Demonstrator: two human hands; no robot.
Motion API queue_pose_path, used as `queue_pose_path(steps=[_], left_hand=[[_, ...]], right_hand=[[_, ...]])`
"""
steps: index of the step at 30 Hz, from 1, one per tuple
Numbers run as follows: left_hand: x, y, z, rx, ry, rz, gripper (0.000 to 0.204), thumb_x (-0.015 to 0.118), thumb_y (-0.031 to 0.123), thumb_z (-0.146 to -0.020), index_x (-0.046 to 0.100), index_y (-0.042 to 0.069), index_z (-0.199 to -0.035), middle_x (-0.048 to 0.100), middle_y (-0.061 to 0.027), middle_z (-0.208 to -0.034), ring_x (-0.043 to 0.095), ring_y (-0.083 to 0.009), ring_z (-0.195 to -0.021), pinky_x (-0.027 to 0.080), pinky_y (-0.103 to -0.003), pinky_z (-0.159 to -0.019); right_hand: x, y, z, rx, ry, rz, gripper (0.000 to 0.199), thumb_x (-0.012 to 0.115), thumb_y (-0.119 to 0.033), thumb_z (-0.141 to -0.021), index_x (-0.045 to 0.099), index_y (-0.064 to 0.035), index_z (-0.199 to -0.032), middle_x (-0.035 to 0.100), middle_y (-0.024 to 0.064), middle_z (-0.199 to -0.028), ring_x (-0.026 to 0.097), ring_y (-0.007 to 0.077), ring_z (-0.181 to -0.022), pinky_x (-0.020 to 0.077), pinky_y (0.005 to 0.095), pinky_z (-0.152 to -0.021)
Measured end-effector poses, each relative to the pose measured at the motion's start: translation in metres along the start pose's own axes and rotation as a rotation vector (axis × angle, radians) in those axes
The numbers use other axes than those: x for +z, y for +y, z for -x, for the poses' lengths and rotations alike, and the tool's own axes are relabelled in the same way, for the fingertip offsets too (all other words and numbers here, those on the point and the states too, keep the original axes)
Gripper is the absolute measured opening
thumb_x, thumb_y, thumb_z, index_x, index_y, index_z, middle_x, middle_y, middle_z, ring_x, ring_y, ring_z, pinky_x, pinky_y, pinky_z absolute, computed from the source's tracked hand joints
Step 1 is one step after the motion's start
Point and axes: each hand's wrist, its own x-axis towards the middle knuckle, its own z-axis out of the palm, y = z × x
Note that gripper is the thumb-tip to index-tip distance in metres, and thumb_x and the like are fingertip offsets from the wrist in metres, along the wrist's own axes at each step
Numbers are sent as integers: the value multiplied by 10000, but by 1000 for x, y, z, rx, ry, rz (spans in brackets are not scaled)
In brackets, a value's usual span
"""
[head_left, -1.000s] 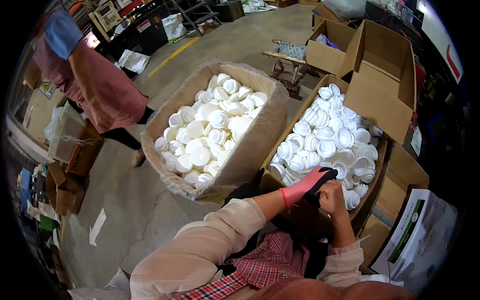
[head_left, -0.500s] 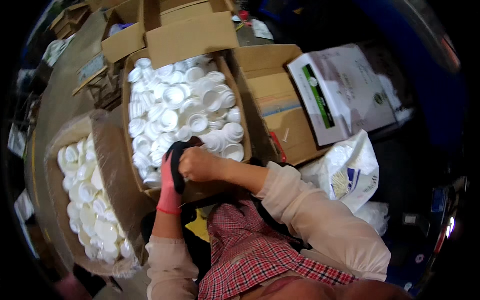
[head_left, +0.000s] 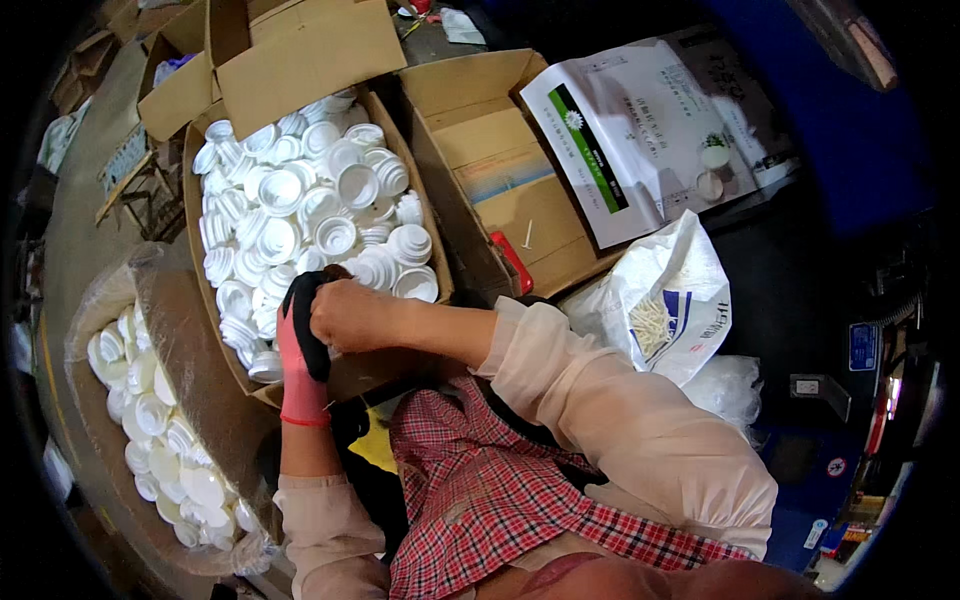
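My left hand (head_left: pixel 302 340), in a pink glove with black palm and fingers, is closed over the near edge of a cardboard box (head_left: pixel 432 235). Pressed up against it is my bare right hand (head_left: pixel 352 315), its fingers curled in. Something small and brown shows just above the joined hands, but what they grip is hidden. Round, ridged white plastic caps (head_left: pixel 278 240) fill the box right beyond them, lying at all angles.
A plastic-lined box (head_left: pixel 190 400) of white caps stands at the left. To the right, an open carton (head_left: pixel 500 140) holds a red-handled tool (head_left: pixel 512 263) and a white stick (head_left: pixel 528 234). A white bag (head_left: pixel 690 270) of thin white pieces and a printed carton (head_left: pixel 640 140) lie beyond.
The whole scene has shifted left in the picture as the head view turned. My hands stay pressed together at the near edge of the cap box.
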Motion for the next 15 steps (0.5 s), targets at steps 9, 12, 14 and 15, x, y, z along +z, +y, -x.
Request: queue_pose_path(steps=[9,12,14,15], left_hand=[[5,4,-8,-440,54,496,368,378,286,-1015,644,31,-1008,640,-42,-912,574,-121,-763,466,-260,-708],[18,-24,-2,-362,-18,441,336,427,262,-998,602,9,-1133,645,-78,-963,592,-159,-795,480,-286,-741],[28,-3,7,-175,-126,-40,400,616,208,-884,537,-12,-1209,585,-200,-1165,562,-342,-1060,432,-400,-936],[32,-3,15,-104,-184,-246,441,645,215,-851,533,-10,-1213,574,-196,-1176,541,-352,-1089,423,-416,-947]], right_hand=[[-48,10,14,-64,106,-152,51,616,-48,-653,629,-51,-702,623,127,-782,614,326,-777,499,409,-681],[-102,31,47,22,267,-261,173,578,-11,-725,641,-55,-880,623,123,-907,602,315,-867,498,391,-749],[-114,73,86,131,442,-184,199,589,-43,-746,661,-41,-931,651,128,-952,610,330,-934,492,388,-842],[-126,87,109,209,465,-142,241,576,-19,-759,666,-40,-982,645,133,-964,605,329,-943,493,389,-841]])
